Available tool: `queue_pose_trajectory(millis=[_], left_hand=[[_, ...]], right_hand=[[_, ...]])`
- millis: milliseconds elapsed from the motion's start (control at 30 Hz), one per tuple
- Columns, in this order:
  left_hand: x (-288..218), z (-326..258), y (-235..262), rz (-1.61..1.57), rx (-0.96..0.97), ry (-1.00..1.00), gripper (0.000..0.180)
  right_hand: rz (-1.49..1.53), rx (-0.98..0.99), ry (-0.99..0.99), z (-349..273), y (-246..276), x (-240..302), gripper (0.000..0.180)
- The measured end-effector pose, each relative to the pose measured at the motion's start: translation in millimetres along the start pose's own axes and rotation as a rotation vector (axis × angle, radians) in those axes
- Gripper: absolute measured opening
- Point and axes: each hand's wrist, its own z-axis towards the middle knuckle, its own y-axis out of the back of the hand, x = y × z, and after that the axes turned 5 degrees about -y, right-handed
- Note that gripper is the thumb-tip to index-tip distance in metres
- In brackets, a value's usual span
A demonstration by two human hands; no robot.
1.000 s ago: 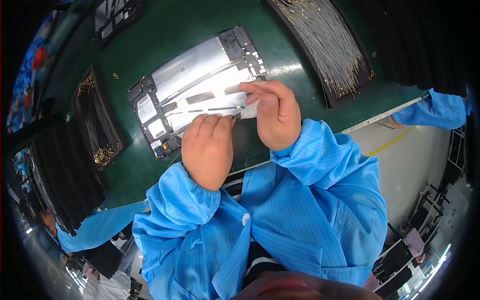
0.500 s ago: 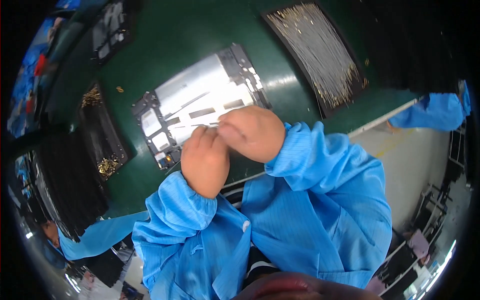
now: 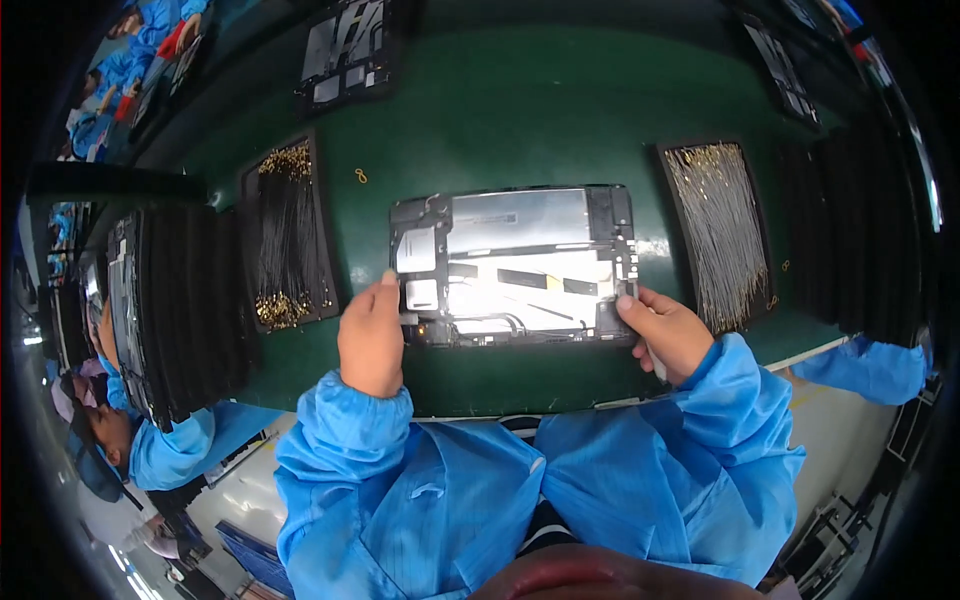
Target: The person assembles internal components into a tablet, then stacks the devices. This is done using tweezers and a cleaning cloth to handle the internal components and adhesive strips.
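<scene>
An opened tablet housing (image 3: 520, 215) lies level before me, its bright metal plate, dark corner parts and thin cables facing up. My left hand (image 3: 372, 338) is closed on its left edge, thumb along the side. Closed at the lower right corner is my right hand (image 3: 672, 330), its thumb on top and its other fingers curled by the edge. A slim pale stick-like tool (image 3: 657, 362) pokes out below the right hand's fingers. Whether the housing rests on the table or is slightly raised, I cannot tell.
Left stands a tray of black cables (image 3: 285, 235) with gold ends; right, a tray of grey cables (image 3: 718, 230). Stacked black trays (image 3: 190, 310) flank the left side. More opened tablets (image 3: 345, 50) lie at the back of the green table (image 3: 500, 110). Co-workers' blue sleeves (image 3: 865, 368) show at both sides.
The housing has gone from tilted to nearly straight. My hands, together over its lower edge before, have moved apart to its left and right sides. The whole view has also turned.
</scene>
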Motion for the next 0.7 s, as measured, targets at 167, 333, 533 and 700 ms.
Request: queue_pose_trajectory(millis=[167,333,533,700], left_hand=[[-28.5,56.5,-28.0,-0.240,0.075,0.007,0.031],[-61.1,143.5,-47.1,-0.621,0.037,0.063,0.045],[15.3,304.4,-2.8,-0.022,-0.303,-0.643,0.039],[-73.8,251.2,-44.8,-0.803,-0.332,-0.049,0.036]], right_hand=[[0.341,-0.039,0.106,-4.3,2.4,35.5,0.046],[0.322,-0.212,0.383,15.5,7.8,103.9,0.038],[0.557,-0.467,0.553,83.5,4.7,157.1,0.039],[0.354,-0.103,0.163,64.2,-41.2,70.7,0.046]])
